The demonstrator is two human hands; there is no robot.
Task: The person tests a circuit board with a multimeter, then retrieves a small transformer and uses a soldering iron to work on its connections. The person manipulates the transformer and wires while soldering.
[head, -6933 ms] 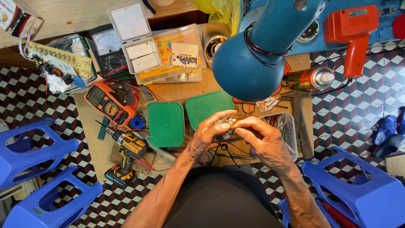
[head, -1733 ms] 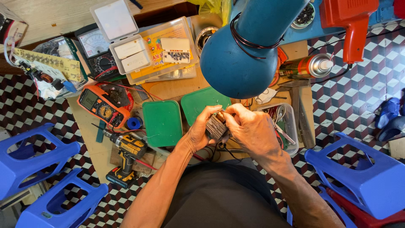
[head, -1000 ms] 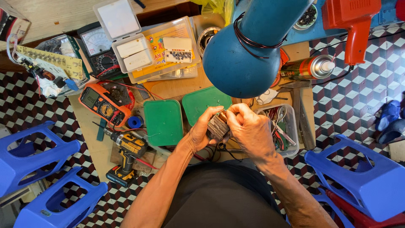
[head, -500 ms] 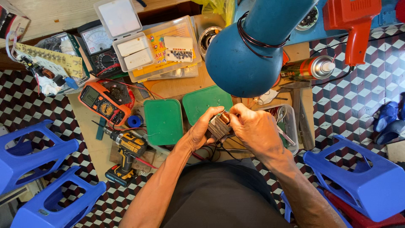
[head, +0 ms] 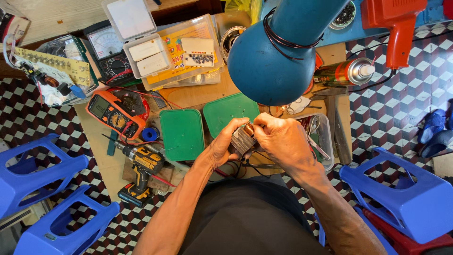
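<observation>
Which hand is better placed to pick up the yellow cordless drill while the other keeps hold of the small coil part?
Probably the left hand. The yellow cordless drill lies on the person's left side of the bench. The right hand sits on the far side of the coil part and would have to cross over.

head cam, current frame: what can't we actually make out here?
- Small wound part: mostly covered by the left hand and right hand; its full shape is hidden.
- Bench behind the blue lamp shade: blocked by the shade.
- Red tool: cut off by the top edge.
- Clear tray: contents partly hidden by the right hand, too small to identify.
- Orange multimeter: dial setting too small to read.
</observation>
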